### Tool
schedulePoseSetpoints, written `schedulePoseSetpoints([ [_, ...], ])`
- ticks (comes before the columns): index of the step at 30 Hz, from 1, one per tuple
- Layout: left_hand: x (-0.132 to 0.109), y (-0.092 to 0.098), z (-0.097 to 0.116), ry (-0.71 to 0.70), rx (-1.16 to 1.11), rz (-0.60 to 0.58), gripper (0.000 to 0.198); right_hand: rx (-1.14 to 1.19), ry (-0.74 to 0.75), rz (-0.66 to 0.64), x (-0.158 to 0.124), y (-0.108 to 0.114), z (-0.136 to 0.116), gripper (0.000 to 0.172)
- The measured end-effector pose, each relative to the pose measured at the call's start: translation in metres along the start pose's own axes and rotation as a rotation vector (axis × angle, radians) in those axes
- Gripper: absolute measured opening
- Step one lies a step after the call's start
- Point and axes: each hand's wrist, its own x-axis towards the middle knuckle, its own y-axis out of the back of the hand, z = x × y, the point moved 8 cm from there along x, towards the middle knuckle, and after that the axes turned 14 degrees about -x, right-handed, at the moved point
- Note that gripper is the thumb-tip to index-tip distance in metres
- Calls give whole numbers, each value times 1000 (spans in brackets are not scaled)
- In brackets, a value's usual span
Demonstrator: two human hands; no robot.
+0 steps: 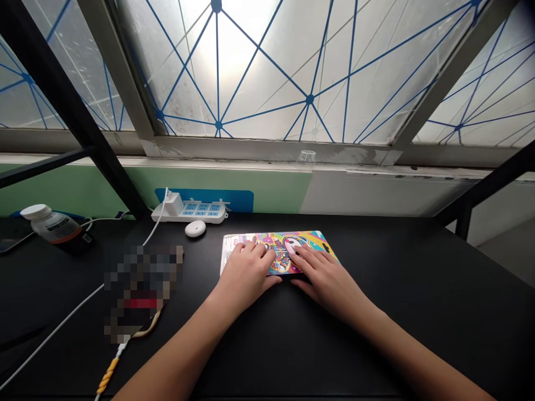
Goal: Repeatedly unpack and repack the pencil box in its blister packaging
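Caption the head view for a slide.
A person's left hand and right hand rest on a flat, multicoloured, cartoon-printed package atop a black desk.

A black table (393, 312) bears a colourful cartoon-printed package (281, 259) around its middle; left of that lie a white earbud case (195, 229), a pixelated object (142, 295), a white cable (62, 322), a white-capped bottle (54, 225) and, along the back, a power strip (204, 212).

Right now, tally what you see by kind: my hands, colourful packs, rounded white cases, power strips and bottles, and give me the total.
Hands, left hand and right hand: 2
Colourful pack: 1
Rounded white case: 1
Power strip: 1
Bottle: 1
Total: 6
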Motion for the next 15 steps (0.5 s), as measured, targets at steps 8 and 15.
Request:
schedulePoseSetpoints([
  [8, -4, -18, -44, 209, -112, -20, 96, 160, 124, -76, 20, -8, -22, 75],
  [15, -4, -21, -50, 240, -141, -49, 98, 281, 13, -169, -11, -11, 40, 60],
])
